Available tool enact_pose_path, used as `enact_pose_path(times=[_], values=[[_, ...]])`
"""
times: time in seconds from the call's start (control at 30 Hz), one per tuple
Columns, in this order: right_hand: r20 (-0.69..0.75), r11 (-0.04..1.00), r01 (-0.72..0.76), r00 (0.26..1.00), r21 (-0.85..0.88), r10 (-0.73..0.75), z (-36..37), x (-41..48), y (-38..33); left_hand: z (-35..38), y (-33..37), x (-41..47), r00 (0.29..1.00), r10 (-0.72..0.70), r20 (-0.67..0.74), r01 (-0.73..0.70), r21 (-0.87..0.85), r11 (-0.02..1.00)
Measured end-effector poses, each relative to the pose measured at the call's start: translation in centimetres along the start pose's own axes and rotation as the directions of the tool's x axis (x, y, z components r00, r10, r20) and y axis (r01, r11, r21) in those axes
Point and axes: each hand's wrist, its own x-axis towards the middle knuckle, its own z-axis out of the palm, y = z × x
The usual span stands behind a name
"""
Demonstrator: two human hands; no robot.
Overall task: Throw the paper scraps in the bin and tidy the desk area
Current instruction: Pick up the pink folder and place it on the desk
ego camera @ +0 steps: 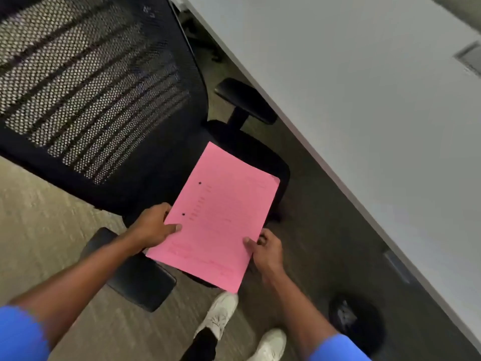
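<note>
Black mesh-backed office chair [104, 100] beyond fingers [174, 227]; padded armrest [140, 282] just behind and below them, left side. White shoes [221, 313] on beige carpet [39, 217], nearer still.

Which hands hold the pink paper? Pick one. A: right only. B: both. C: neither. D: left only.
B: the left hand and the right hand each pinch an edge of the pink paper, thumbs on top.

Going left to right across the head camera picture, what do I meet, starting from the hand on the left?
left hand → pink paper → right hand → black bin
</note>
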Motion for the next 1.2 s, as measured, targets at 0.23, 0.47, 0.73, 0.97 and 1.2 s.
enact_pose_path(times=[0.23, 0.47, 0.73, 0.97, 1.2], values=[[-0.039, 0.994, 0.085, 0.995, -0.067, -0.088, -7.4, -5.5, -0.9, 1.3, 5.4, -7.1, 0.997, 0.065, -0.041, -0.068, -0.071, 0.995], [-0.069, 0.993, 0.117, 0.99, -0.034, -0.119, -14.9, -12.1, -1.9, 3.2, 10.6, -14.2, 0.993, 0.1, -0.058, -0.106, -0.114, 0.988], [-0.124, 0.981, 0.181, 0.974, -0.075, -0.189, -24.2, -17.4, 0.7, 7.2, 17.6, -22.2, 0.985, 0.15, -0.09, -0.159, -0.104, 0.982], [-0.169, 0.971, 0.228, 0.957, -0.073, -0.237, -32.1, -19.7, 1.5, 11.4, 23.4, -25.7, 0.972, 0.224, -0.069, -0.231, -0.12, 0.966], [-0.218, 0.967, 0.252, 0.946, 0.025, -0.241, -36.0, -18.3, 0.9, 12.5, 28.4, -25.8, 0.958, 0.28, -0.063, -0.286, -0.102, 0.953]])
